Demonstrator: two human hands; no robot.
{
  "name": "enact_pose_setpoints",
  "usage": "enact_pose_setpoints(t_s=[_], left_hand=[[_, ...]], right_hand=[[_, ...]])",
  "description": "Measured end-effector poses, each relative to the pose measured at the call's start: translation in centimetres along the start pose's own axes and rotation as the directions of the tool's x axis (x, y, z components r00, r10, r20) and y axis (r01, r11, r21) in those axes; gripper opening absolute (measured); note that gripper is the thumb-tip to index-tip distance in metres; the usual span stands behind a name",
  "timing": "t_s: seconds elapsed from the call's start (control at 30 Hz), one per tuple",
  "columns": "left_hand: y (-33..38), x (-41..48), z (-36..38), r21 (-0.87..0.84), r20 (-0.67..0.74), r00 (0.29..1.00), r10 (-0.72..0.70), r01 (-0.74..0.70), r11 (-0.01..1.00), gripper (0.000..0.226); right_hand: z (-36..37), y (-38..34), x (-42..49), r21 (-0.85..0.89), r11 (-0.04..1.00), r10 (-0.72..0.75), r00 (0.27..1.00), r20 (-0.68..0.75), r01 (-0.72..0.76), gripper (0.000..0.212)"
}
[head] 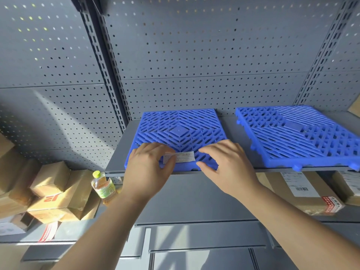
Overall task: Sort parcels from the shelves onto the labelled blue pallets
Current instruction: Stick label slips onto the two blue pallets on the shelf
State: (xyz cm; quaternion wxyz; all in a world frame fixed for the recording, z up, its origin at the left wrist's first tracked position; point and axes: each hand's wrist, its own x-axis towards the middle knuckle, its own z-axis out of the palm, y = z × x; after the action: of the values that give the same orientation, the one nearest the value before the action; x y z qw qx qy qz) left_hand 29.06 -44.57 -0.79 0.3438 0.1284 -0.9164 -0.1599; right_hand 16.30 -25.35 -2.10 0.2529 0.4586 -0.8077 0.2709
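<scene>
Grey pegboard back panel (194, 55) filled most of the view, w/ the upper shelf (239, 145) jutting out from it. Two blue pallets lay on that shelf: left pallet (179, 125) square to the shelf's front edge, right pallet (296, 137) skewed, its front corner seeming to hang past the front edge. No parcel was on either pallet yet. Brown parcels (58, 199) sat heaped on a lower shelf at left, and a labelled parcel (288, 193) lay under the upper shelf at right, so the sorting proper looked unstarted. Left hand (148, 170) sat at the left pallet's front edge, fingers bent and close together, thumb on the left end of the white label (185, 157); couldn't tell if it pinched the label or just pressed it. Right hand (228, 166) lay at the label's right end, fingers fairly straight and together on the slats, thumb apart, near the front rim. A bottle (103, 187) w/ a green cap stood beside the left parcels. Risks, as I judged them: the label bridged open slats, so little surface to stick to and it could lift or go on crooked; a shove might slide the left pallet back; the right pallet's overhang could tip it once loaded near that corner
</scene>
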Motion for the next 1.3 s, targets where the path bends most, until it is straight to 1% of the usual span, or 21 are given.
enact_pose_setpoints(t_s=[0.13,0.23,0.4,0.5,0.63,0.8,0.97,1.07,1.13,1.3], left_hand=[[1.9,0.7,0.9,0.014,0.024,1.0,0.009,-0.009,1.0,0.02],[3.6,1.2,1.8,0.024,0.029,0.999,0.016,-0.017,1.0,0.017],[7.7,2.2,3.8,0.106,0.071,0.997,0.033,-0.041,0.993,0.022],[10.7,2.8,5.3,0.136,0.061,0.996,0.058,-0.066,0.989,0.025],[15.6,3.8,8.0,0.162,0.046,0.996,0.074,-0.081,0.984,0.027],[22.9,5.2,12.3,0.173,0.036,0.997,0.071,-0.076,0.982,0.03],[31.1,5.9,17.1,0.173,0.048,0.996,0.079,-0.086,0.981,0.031],[35.3,5.9,19.9,0.154,0.061,0.995,0.078,-0.086,0.984,0.031],[37.9,5.6,21.5,0.152,0.074,0.993,0.089,-0.099,0.983,0.031],[42.9,4.9,25.0,0.117,0.136,0.982,0.131,-0.148,0.982,0.028]], right_hand=[[-1.2,0.9,-0.3,-0.019,1.0,0.017,1.0,-0.004,-0.017,0.028],[-2.3,1.9,-0.7,-0.025,0.999,0.039,0.999,-0.021,-0.04,0.031],[-4.7,4.9,-1.7,-0.065,0.993,0.099,0.995,-0.025,-0.1,0.031],[-6.4,7.5,-2.1,-0.09,0.987,0.133,0.99,-0.037,-0.136,0.034],[-9.1,11.7,-2.9,-0.077,0.985,0.148,0.985,-0.088,-0.155,0.035],[-13.8,18.2,-4.6,-0.034,0.987,0.153,0.985,-0.076,-0.156,0.037],[-19.2,25.3,-6.9,-0.001,0.988,0.155,0.982,-0.112,-0.156,0.031],[-21.9,29.4,-8.6,0.015,0.98,0.198,0.976,-0.094,-0.197,0.026],[-23.4,31.7,-9.8,0.017,0.971,0.241,0.969,-0.056,-0.24,0.025],[-26.0,36.6,-12.8,0.009,0.95,0.311,0.95,0.025,-0.312,0.034]])
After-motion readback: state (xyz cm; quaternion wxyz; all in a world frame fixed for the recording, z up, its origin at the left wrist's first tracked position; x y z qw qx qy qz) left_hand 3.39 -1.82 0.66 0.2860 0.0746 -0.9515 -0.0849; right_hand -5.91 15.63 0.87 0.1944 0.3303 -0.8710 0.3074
